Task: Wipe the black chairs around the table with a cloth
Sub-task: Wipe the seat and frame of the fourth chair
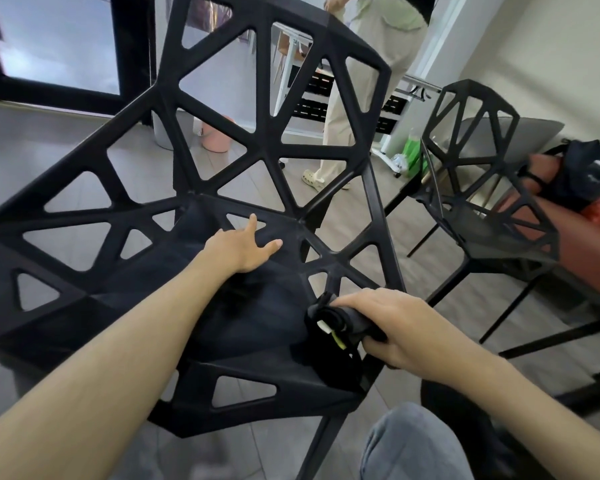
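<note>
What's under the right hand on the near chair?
The right hand grips a bunched dark cloth against the near chair, at its seat's right edge. A pale tag pokes out. The cloth's remainder is covered by the hand. The left hand rests flat on the seat.

Black lattice chair (pixel 194 140) — black cloth (pixel 329 320), pink bucket (pixel 215 142).

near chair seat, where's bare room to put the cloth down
Bare seat lies between the left hand and the right hand, and at the front edge of the black lattice plastic chair. The right edge is crowded: that hand grips the dark rolled cloth there.
</note>
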